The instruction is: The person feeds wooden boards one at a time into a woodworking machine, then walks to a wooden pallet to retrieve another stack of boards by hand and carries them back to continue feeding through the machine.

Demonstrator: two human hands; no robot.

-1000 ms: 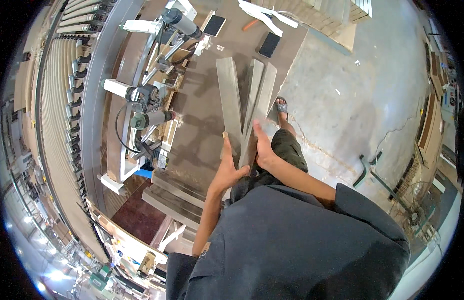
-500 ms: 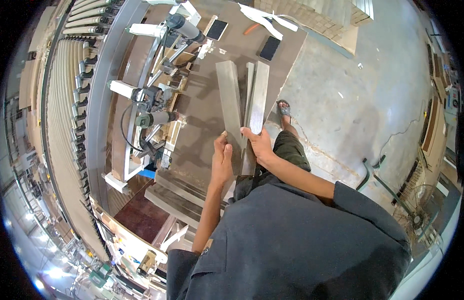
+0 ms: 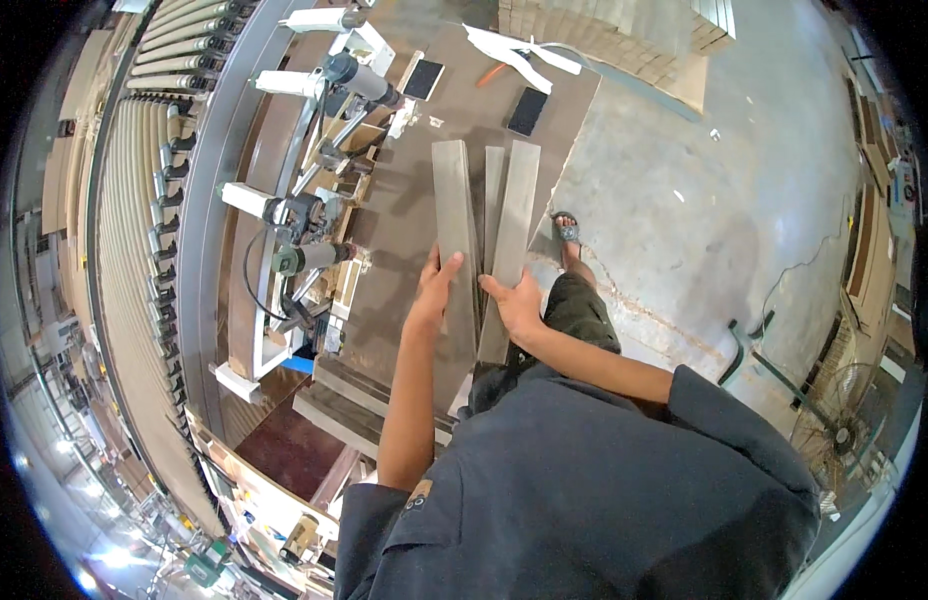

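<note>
My left hand [image 3: 432, 292] is closed around a long grey-brown wooden board [image 3: 454, 215], its thumb on the face and its fingers behind the left edge. A second board [image 3: 515, 225], tilted slightly to the right, is gripped by my right hand [image 3: 518, 302], thumb across its face. Between the two, a narrower strip of wood [image 3: 493, 185] shows; how it is held is hidden. All of these stand out over a brown worktable [image 3: 394, 260], their near ends close to my body.
Left of the table is a machine frame with cylindrical clamps [image 3: 314, 259]. More wooden boards [image 3: 349, 400] lie at the lower left. Black pads [image 3: 527, 111] and white cut sheets [image 3: 509, 58] rest on the far tabletop. A stack of boards [image 3: 604, 50] and a fan [image 3: 842, 437] stand beyond.
My left hand has moved forward, and its thumb now lies on the left board. The right board has turned to show more of its face, and the gap between the boards has widened.
</note>
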